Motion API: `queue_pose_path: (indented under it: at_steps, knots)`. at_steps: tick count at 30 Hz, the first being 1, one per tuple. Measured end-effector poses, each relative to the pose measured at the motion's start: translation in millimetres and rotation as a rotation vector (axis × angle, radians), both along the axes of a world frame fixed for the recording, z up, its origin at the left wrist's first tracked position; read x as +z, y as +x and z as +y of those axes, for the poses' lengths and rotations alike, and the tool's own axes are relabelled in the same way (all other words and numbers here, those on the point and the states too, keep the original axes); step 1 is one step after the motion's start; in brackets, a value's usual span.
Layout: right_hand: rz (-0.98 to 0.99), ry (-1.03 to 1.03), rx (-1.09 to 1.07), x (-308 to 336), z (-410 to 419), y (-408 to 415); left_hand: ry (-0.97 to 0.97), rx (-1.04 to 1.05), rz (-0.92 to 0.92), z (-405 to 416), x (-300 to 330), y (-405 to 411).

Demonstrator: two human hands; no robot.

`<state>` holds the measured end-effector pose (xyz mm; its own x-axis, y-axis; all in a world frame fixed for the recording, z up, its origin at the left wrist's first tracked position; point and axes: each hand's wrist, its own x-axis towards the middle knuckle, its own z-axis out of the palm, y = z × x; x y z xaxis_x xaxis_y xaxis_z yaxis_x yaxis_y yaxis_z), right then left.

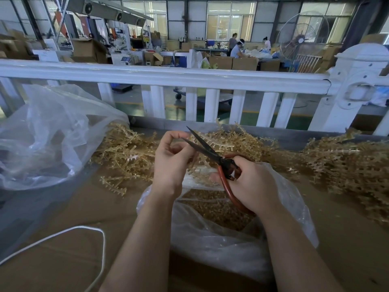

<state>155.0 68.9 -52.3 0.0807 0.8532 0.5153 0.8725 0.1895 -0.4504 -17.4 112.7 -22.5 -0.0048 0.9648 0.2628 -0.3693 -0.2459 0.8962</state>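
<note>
- Directly beneath my hands a clear plastic bag (210, 245) lies open, holding small tan cut pieces (212, 207).
- Well to the left of my grip a larger clear bag (52, 133) slumps crumpled; I cannot make out its contents.
- My right hand (252, 184) clenches the red handles of the scissors (210, 152), whose dark blades stand parted and point up and left.
- My left hand (170, 163) pinches a tan sprue branch (197, 168) at the blades, mostly hidden by my fingers.
- Loose sprue heaps (130, 152) lie just beyond both hands, spiky and amber-coloured.
</note>
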Motion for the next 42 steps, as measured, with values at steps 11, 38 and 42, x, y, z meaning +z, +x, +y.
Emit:
queue_pose_path:
  at_steps: [11, 38, 42]
  knots:
    - [0.041, -0.054, -0.026, -0.4, 0.1, -1.3, -0.039, 0.014, -0.009, -1.1, -0.3, -1.9]
    - [-0.015, 0.132, -0.043, -4.1, 1.7, -1.6, 0.022, -0.126, 0.033, -5.4, -0.5, 5.2]
    - [-0.009, 0.165, -0.035, -2.7, 0.4, -1.3, 0.007, -0.139, 0.019, -5.0, 0.1, 6.9]
